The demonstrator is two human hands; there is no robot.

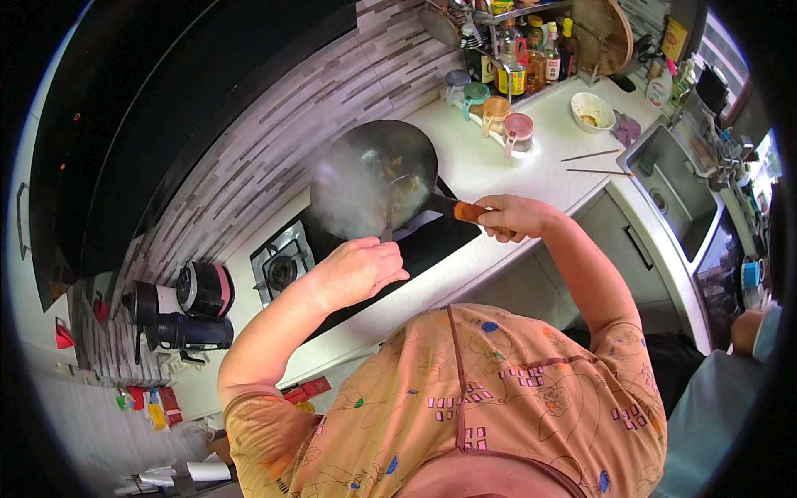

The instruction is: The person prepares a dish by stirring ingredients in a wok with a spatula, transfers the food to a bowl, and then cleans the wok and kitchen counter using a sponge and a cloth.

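Note:
A dark wok [408,146] sits tilted over the black gas hob [436,249], with steam rising from its left part. Pieces of food [408,190] lie inside; their kind is unclear. My right hand [514,216] grips the wok's wooden handle [468,212]. At the wok's near rim, my left hand [364,271] is closed around a utensil [389,218], likely a spatula, that reaches into the food. Steam partly hides its head. The left burner [281,271] shows beside the wok, with nothing on its grate.
Lidded jars [518,127], a bowl [592,112] and chopsticks [590,155] stand or lie on the right counter, before bottles [512,62] on a rack. Farther right are a sink [669,187] and another person's light blue clothing [710,411]. Dark appliances [205,289] stand left of the hob.

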